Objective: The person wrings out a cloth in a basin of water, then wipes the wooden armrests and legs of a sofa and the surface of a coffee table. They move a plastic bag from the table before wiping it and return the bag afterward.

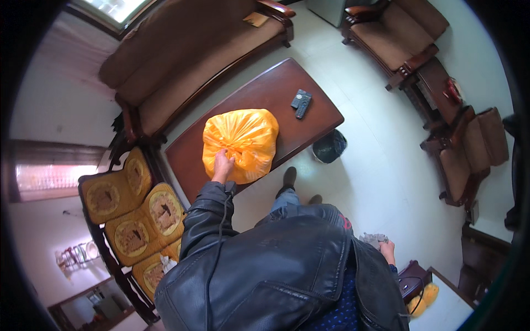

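Observation:
A full, bulging orange-yellow plastic bag (248,128), gathered at its top, sits on a dark wooden coffee table (265,89). The fingers of my left hand (223,163) are closed on the gathered neck of the bag. A black leather sleeve covers that arm. Low at my right side, my right hand (388,250) holds a crumpled grey cloth or paper (372,238), partly hidden by the jacket. Two dark remote controls (302,103) lie crossed at the table's right part.
A bin (329,147) with a dark liner stands by the table's near right edge. A brown sofa (198,66) lies beyond the table. At left is a bench with yellow cushions (131,238); armchairs (389,35) line the right. Yellow plush slippers or toys (422,300) lie behind right.

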### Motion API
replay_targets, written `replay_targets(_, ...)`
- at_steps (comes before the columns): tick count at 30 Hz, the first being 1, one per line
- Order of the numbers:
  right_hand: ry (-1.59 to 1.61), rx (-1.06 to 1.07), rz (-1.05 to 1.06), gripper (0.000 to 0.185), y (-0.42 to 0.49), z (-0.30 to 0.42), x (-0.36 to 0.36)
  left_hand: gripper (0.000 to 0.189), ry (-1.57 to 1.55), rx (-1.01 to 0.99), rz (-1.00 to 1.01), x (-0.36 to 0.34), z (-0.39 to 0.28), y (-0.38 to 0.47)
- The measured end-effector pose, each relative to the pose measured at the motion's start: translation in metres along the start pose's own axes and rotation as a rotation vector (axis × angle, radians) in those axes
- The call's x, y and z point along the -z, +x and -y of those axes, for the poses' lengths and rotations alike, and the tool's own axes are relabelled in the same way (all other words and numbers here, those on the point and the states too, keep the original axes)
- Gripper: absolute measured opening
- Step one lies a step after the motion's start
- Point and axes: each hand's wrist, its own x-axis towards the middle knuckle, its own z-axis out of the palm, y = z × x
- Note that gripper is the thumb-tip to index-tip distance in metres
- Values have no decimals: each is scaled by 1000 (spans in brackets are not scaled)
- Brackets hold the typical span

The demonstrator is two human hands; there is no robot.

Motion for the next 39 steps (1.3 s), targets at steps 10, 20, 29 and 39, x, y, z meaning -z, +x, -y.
replay_targets(10,109,-93,-31,20,-31,38,-45,52,286,2,60,-22,-16,61)
replay_targets(20,-34,5,-58,21,-27,18,-70,50,404,88,-58,-58,-6,80)
replay_targets(29,68,-85,-164,17,-73,52,-82,21,483,-52,-81,-58,11,102)
replay_targets(39,-8,-98,-169,20,-88,83,-92,25,419,-53,122,-41,0,96)
